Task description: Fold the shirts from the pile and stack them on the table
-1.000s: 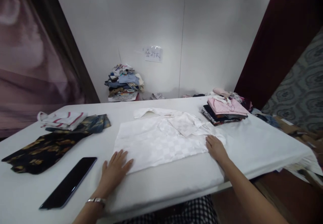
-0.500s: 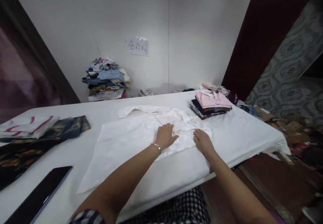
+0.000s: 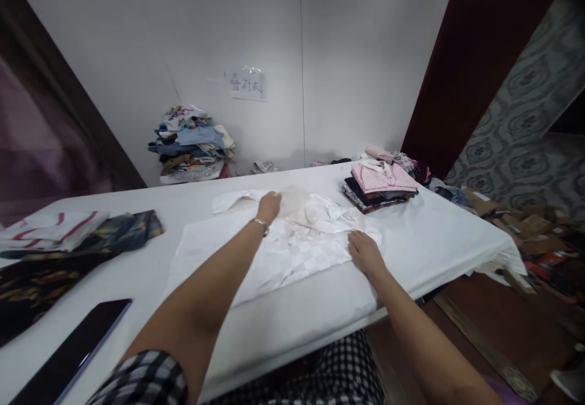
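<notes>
My left hand (image 3: 269, 204) pinching the white shirt (image 3: 274, 253) at its collar, my right hand (image 3: 363, 253) spread flat on its hem, white table (image 3: 439, 234).

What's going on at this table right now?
A person is working on a white shirt spread flat on the white table. The left hand reaches to the far edge near the collar; whether it grips the cloth cannot be told. The right hand lies flat on the shirt's right side. A folded stack topped with a pink garment sits to the right, dark patterned clothes and a phone to the left.
</notes>
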Demonstrator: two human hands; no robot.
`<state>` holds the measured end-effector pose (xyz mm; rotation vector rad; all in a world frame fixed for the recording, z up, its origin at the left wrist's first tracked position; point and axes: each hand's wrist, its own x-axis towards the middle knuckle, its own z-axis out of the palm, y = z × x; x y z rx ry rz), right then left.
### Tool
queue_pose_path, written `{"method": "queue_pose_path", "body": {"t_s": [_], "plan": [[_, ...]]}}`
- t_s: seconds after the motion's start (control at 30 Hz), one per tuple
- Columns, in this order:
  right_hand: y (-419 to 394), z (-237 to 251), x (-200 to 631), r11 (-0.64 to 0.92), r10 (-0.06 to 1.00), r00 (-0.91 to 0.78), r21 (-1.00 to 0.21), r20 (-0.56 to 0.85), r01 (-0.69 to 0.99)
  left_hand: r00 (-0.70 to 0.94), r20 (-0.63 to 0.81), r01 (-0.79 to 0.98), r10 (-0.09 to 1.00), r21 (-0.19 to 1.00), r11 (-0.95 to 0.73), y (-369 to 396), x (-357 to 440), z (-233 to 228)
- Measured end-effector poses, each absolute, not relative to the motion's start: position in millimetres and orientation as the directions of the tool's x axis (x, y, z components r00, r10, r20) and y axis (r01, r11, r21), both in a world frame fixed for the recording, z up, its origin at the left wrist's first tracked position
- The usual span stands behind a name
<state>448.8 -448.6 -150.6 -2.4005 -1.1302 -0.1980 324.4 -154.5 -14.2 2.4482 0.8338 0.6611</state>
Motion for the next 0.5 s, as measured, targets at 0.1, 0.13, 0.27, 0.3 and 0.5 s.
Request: {"method": "queue_pose_path", "body": {"t_s": [0.1,0.13,0.27,0.3,0.5], "plan": [[-449,-150,449,-0.530,0.694,0.641,-0.370,0.329,0.763,0.568,0.318,0.389,0.759,0.709,-0.588,-124,291,20],[-449,-150,449,-0.535,0.686,0.648,-0.375,0.331,0.757,0.536,0.319,0.362,0.782,0.750,-0.554,-115,277,30],[-449,-150,449,-0.549,0.647,0.678,-0.403,0.349,0.732,0.388,0.258,0.254,0.885,0.893,-0.372,-87,221,51],[-449,-150,448,-0.544,0.642,0.678,-0.410,0.357,0.732,0.345,0.224,0.242,0.912,0.917,-0.317,-83,208,51],[-452,-148,447,-0.497,0.607,0.698,-0.504,0.379,0.706,0.346,0.015,0.273,0.938,0.955,-0.116,-100,141,31]]}}
